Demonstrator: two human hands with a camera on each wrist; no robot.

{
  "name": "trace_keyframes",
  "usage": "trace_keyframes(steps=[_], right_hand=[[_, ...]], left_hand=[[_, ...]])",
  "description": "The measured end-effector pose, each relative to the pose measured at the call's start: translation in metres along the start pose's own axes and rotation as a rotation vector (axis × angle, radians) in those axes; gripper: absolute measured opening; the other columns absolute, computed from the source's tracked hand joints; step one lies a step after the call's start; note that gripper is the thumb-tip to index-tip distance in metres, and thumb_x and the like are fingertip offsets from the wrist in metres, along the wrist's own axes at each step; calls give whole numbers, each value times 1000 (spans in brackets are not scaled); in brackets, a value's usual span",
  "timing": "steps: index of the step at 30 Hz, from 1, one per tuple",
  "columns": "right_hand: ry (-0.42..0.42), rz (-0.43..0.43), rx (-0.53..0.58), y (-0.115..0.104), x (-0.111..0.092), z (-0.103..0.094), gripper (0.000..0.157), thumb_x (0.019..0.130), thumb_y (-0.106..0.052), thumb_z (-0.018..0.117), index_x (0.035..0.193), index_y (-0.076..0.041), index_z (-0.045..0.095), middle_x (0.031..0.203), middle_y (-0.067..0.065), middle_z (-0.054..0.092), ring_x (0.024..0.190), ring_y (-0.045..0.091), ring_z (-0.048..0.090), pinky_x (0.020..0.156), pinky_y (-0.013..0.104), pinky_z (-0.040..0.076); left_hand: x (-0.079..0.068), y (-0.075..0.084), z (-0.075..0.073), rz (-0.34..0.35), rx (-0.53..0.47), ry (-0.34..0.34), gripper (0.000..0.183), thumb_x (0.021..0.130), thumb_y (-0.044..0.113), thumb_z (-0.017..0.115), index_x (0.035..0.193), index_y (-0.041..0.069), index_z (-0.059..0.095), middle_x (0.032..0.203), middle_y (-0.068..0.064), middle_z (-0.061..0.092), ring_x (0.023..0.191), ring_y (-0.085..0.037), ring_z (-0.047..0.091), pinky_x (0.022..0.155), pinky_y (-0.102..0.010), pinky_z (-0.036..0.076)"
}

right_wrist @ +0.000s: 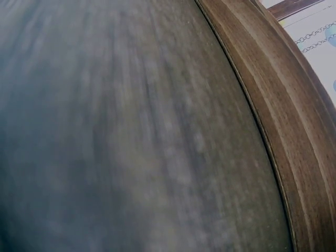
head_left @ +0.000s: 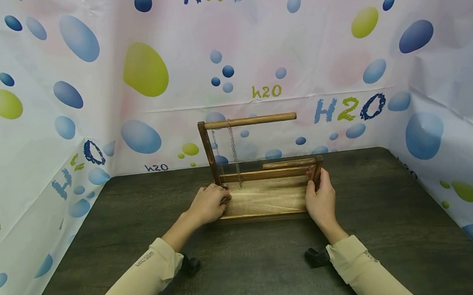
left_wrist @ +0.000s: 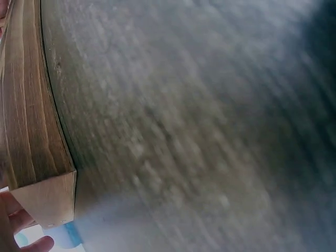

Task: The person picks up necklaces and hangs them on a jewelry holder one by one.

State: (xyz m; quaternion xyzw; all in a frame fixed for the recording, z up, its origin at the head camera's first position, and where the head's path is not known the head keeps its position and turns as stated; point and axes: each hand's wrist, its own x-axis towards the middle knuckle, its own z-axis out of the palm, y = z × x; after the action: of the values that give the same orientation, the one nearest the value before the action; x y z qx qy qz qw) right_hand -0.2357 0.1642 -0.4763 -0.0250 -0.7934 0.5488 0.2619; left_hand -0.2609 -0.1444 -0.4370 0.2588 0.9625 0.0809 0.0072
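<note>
A wooden stand (head_left: pixel 265 200) sits mid-table, with a flat base, a tall left post and a top bar (head_left: pixel 251 120). Thin chains (head_left: pixel 233 152) hang from the bar near the post. My left hand (head_left: pixel 220 199) grips the base's left end at the foot of the post. At the right end my right hand (head_left: pixel 319 189) holds the short upright. The left wrist view has the base's corner (left_wrist: pixel 26 121) and my fingertips (left_wrist: pixel 16 231) at the bottom left. In the right wrist view the base's edge (right_wrist: pixel 283 105) and the chains (right_wrist: pixel 315 39) show, but no hand.
The dark wood-grain table (head_left: pixel 250 267) runs out to both sides and towards me. A bubble-print sheet (head_left: pixel 338 65) walls in the back and both sides. Black wrist mounts (head_left: pixel 316 258) sit at my cuffs.
</note>
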Motion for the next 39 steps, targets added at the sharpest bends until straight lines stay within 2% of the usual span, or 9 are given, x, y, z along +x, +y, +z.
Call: trace_keyframes(steps=[9,21,31,39], right_hand=[[-5,8,2,-2,-1,0,39,102,3,46,140,-1,48,128,20,63,123,36,57,102,53,42],[0,12,-12,-1,-1,0,40,102,2,47,141,-1,47,128,21,62,123,38,56,102,55,41],[-13,17,-2,-1,-1,0,39,102,3,45,141,0,47,130,22,61,124,37,55,104,54,40],[-4,11,-14,-1,0,1,38,102,3,46,140,0,47,128,21,62,124,37,56,103,54,42]], left_hand=[[1,-1,4,10,53,22,21,93,8,72,111,17,76,114,-4,68,110,-28,60,94,-53,47],[5,-2,6,42,71,75,15,92,5,71,102,15,77,100,-2,71,98,-25,63,86,-51,49],[7,-2,7,27,71,64,14,92,5,72,96,18,76,96,1,72,96,-24,63,89,-51,48],[6,-3,8,42,32,108,12,94,7,71,92,19,73,88,3,69,91,-23,62,99,-56,42]])
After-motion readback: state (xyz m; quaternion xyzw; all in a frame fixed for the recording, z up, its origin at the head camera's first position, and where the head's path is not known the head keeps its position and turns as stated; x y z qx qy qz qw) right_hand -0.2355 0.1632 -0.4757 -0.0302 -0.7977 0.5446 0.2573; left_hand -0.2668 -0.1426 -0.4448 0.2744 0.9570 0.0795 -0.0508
